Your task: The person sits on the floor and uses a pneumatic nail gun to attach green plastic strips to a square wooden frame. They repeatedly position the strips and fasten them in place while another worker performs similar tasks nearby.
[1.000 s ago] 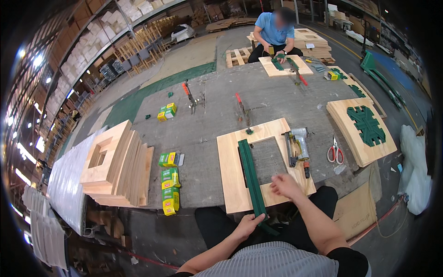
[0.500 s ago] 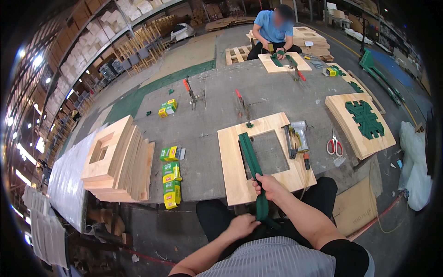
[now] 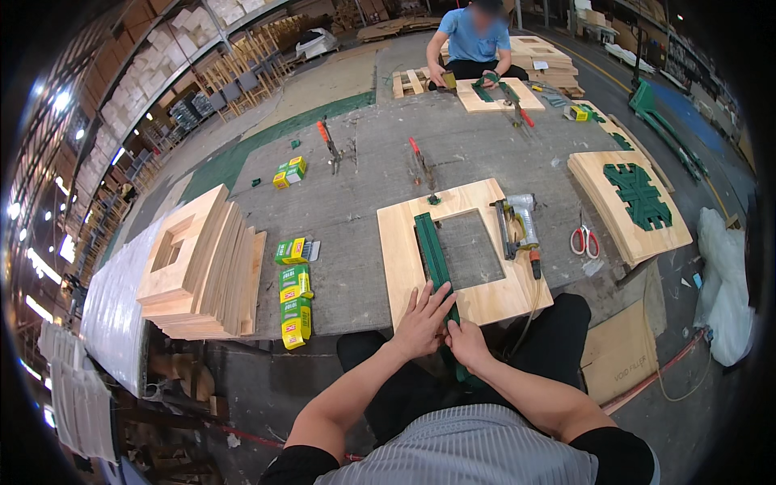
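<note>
A square plywood frame with a square hole lies on the grey floor in front of me. A dark green strap runs along the frame's left side toward me. My left hand rests flat on the strap and the frame's near edge, fingers spread. My right hand pinches the strap's near end just below the frame. A grey staple gun lies on the frame's right side.
A stack of plywood frames leans at left. Green-and-yellow boxes lie beside it. Red-handled scissors and a board with crossed green straps are at right. A person in blue works on another frame ahead. Clamps lie further out.
My left hand rose from my lap onto the strap at the frame's near edge. My right hand slid back along the strap toward me. The view shifted slightly.
</note>
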A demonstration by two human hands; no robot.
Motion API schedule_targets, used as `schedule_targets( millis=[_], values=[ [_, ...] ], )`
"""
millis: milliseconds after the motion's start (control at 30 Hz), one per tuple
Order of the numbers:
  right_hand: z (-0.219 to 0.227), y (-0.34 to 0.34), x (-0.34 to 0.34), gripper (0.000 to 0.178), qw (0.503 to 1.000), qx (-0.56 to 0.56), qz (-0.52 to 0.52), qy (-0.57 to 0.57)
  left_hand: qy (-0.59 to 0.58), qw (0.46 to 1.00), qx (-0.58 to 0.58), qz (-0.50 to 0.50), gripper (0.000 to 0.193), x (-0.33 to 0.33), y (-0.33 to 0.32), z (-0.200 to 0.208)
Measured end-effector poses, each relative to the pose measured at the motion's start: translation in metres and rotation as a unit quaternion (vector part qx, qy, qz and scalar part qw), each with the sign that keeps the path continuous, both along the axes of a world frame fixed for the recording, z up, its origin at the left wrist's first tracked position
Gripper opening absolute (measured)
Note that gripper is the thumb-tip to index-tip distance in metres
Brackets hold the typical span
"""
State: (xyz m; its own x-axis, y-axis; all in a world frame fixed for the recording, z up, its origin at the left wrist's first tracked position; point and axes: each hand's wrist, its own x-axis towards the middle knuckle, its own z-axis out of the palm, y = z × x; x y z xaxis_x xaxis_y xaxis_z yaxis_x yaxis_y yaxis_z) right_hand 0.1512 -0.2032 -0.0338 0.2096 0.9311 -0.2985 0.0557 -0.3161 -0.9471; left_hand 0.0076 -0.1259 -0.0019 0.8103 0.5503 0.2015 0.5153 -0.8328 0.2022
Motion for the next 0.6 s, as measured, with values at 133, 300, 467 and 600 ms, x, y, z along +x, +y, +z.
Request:
schedule_targets(
  millis=[133,300,467,600],
  values=[
    [-0.007,-0.008,0.001,0.033,1.000,0.004,-0.011,-0.004,0.007,0.999,-0.017,-0.047,0.093,0.000,0.006,-0.007],
    [-0.003,-0.016,-0.001,0.028,0.999,-0.016,-0.001,0.038,-0.006,0.997,-0.015,-0.081,0.089,-0.005,0.008,-0.016],
    [-0.010,-0.020,0.002,0.029,0.995,-0.032,-0.004,0.090,-0.006,0.994,0.017,-0.105,0.084,-0.005,0.009,-0.021],
    [-0.015,-0.024,0.003,0.028,0.995,-0.037,-0.004,0.095,-0.005,0.992,0.034,-0.118,0.081,-0.006,0.009,-0.025]
  ],
)
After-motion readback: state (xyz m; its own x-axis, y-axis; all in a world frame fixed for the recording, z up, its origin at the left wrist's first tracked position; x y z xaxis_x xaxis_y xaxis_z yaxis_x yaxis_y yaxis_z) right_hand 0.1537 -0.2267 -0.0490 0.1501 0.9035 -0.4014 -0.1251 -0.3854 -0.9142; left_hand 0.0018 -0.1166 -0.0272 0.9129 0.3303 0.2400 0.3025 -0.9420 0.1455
